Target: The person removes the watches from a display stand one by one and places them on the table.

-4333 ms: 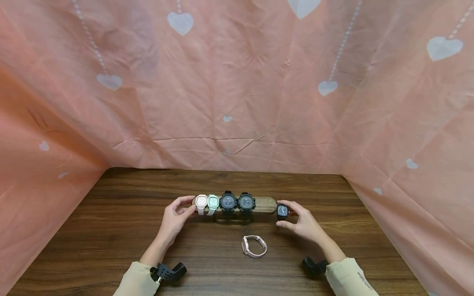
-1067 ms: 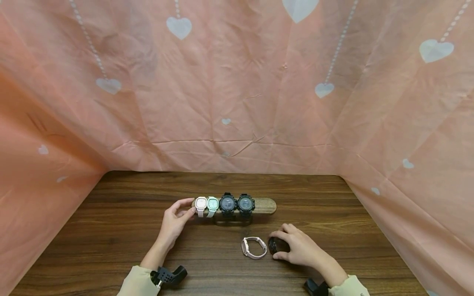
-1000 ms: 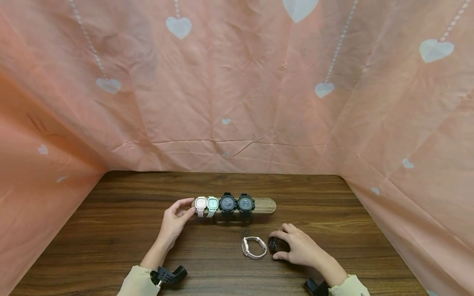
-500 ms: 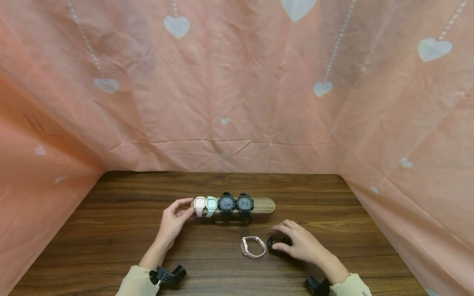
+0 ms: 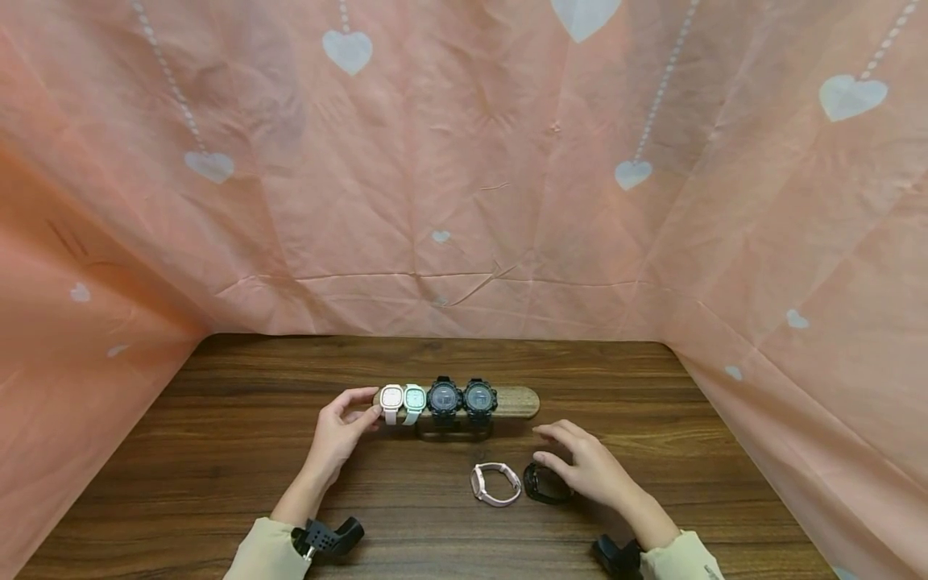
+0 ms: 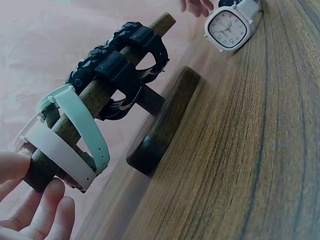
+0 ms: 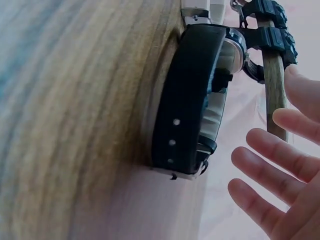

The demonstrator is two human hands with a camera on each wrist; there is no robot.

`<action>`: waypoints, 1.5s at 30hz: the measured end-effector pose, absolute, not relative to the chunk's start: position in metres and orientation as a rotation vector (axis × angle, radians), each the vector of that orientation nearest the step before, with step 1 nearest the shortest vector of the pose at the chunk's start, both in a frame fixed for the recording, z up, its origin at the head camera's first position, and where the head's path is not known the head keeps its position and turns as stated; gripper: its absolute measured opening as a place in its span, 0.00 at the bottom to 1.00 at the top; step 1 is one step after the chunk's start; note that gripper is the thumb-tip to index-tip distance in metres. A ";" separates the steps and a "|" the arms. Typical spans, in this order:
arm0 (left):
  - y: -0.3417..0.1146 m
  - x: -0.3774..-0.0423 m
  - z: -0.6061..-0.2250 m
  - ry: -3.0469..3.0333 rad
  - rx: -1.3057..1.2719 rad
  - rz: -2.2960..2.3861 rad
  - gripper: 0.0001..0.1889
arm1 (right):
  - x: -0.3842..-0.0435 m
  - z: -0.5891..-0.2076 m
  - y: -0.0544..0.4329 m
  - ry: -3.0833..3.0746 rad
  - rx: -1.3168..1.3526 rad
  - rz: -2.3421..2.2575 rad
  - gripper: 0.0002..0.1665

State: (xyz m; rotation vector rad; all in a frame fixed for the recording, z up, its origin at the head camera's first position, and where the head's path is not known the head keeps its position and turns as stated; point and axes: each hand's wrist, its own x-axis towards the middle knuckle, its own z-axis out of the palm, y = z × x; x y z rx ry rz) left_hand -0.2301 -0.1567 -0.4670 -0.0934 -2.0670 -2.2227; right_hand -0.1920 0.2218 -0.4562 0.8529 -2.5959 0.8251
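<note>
A wooden watch stand (image 5: 519, 402) stands on the table, and my left hand (image 5: 337, 433) pinches the left end of its bar. Strapped on the bar, from the left, are a pale pink watch (image 5: 391, 398), a mint green watch (image 5: 415, 399) and two bulky black watches (image 5: 444, 397). The bar's right end is bare. A buckled black watch (image 5: 532, 483) lies on its side on the table, close to a loose pale pink watch (image 5: 478, 483). Just over the black watch, my right hand (image 5: 593, 469) is spread, holding nothing; the right wrist view shows its fingers apart from the black strap (image 7: 185, 100).
The dark wood table (image 5: 304, 362) is enclosed at the back and sides by pink cloth (image 5: 464, 201) with white hearts. The stand's lower base (image 6: 165, 122) rests on the tabletop behind the loose watches. Both wrists carry black camera mounts (image 5: 329, 537).
My right hand has brought the black watch down from the bar's right end to the table beside the loose pink one, let go and risen slightly. My left hand has stayed at the stand.
</note>
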 end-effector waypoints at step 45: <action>-0.155 -0.228 -0.468 -2.041 -0.088 -2.219 0.18 | -0.219 -0.436 0.197 -2.222 0.935 0.756 0.22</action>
